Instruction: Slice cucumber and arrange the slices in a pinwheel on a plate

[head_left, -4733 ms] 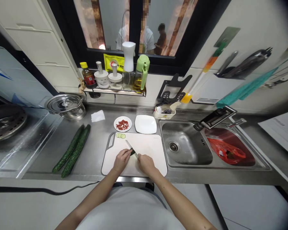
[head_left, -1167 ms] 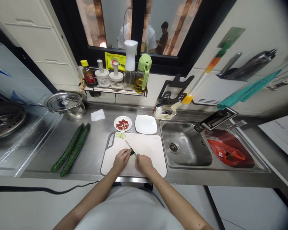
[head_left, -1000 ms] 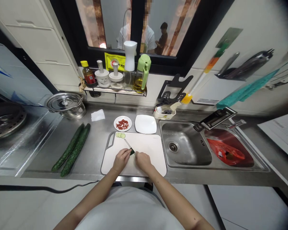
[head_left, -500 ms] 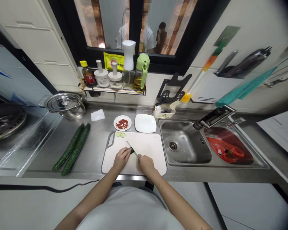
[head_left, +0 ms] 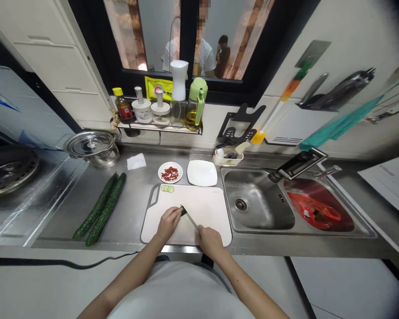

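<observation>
My left hand (head_left: 169,221) is closed on a short dark green cucumber piece (head_left: 183,211) over the white cutting board (head_left: 206,201); most of the piece is hidden by fingers and blade. In my right hand (head_left: 211,241) is a knife (head_left: 192,220), its handle covered by the fingers. The blade slants up and left, its tip end against the cucumber piece. Three pale green cucumber slices (head_left: 167,188) lie in a row at the board's upper left corner. Behind the board stand a round plate of small red pieces (head_left: 170,173) and a white square plate (head_left: 202,173).
Two long cucumbers (head_left: 101,210) lie on the steel counter at left, near a lidded pot (head_left: 93,148). To the right are a sink (head_left: 259,199) and a red plastic bag (head_left: 314,210). A shelf of bottles and jars (head_left: 159,127) hangs at the back.
My right hand has drawn the knife back, down and to the right, so less blade reaches past the cucumber piece. My left hand stays almost in place.
</observation>
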The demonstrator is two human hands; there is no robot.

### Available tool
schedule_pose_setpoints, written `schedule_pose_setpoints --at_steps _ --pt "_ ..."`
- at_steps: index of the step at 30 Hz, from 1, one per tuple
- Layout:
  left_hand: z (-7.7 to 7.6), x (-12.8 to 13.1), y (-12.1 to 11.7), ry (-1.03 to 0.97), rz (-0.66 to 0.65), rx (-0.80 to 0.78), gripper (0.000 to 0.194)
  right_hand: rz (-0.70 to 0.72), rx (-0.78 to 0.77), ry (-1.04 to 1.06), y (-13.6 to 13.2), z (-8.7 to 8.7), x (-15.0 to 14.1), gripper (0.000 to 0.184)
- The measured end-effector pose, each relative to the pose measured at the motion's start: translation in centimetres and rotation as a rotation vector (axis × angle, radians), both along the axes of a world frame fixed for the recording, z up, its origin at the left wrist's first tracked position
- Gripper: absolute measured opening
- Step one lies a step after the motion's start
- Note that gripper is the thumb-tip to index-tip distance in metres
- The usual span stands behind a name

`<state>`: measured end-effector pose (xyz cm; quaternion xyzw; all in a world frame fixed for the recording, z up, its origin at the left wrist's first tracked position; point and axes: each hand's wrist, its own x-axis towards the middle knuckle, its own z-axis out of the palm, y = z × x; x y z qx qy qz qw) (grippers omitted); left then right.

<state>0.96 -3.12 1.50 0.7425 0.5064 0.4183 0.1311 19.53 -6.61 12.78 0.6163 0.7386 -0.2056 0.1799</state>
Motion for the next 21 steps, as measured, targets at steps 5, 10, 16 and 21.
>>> schedule_pose_setpoints --at_steps 5,10,16,21 --pt "0.0 0.0 0.1 -0.006 -0.002 -0.001 0.028 -0.005 -0.017 0.001 0.9 0.2 -0.7 0.028" --pt "-0.5 -0.1 0.1 -0.004 -0.007 -0.006 0.028 0.011 0.021 0.023 2.3 -0.1 -1.8 0.031" --pt "-0.5 -0.1 0.1 0.009 -0.006 0.006 0.027 0.063 0.112 0.061 3.6 -1.2 -2.8 0.033" --pt "-0.3 -0.1 0.1 0.005 -0.006 0.015 0.027 0.063 0.125 0.079 4.7 -2.2 -3.5 0.033"
